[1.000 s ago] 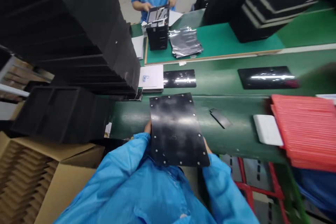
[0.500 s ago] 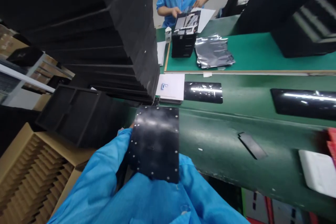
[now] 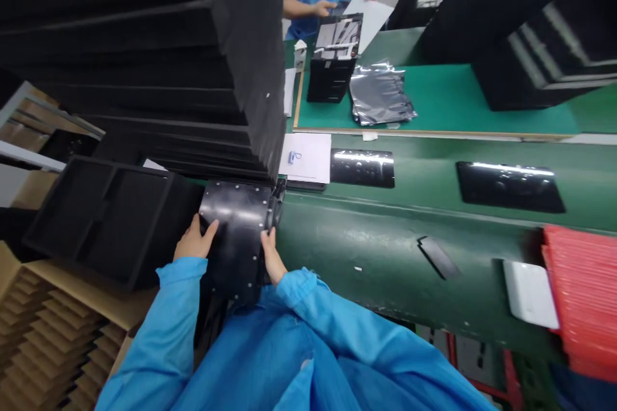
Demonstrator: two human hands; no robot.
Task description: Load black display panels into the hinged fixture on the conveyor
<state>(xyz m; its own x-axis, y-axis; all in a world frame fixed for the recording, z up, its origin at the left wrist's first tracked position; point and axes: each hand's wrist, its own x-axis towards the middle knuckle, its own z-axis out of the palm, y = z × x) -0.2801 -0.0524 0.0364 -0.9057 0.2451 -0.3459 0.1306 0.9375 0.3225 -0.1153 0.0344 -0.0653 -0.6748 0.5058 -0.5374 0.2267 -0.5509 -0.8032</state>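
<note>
And the black, flat rectangular panel with pale studs along its edges [image 3: 236, 231] has swung across to the person's left: half a second ago it was out in front of the blue jacket, hiding most of the hands, and now it sits at the left end of the dark green surface [image 3: 357, 231], right beside crumpled black wrapping [image 3: 276, 196]. Both hands are out in plain sight! The left hand [image 3: 194, 241] meets the panel's left edge, fingers spread and thumb laid over the top; the right hand [image 3: 272, 259] flanks the opposite edge, fingers pointing away from the body. They're touching it, but whether those fingers are truly gripping or merely steadying, I can't tell. My read: carrying has given way to positioning, and keeping the panel level looks like the point now. Whatever bears its weight is hidden underneath. Close by on the left stands a black, two-compartment box [image 3: 96, 212], and behind the panel looms a tall stack of black slabs [image 3: 255, 64]. Farther right, a small dark flat strip [image 3: 438, 257] lies alone, well apart from both hands, with red stacked sheets [image 3: 583, 295] beyond.
</note>
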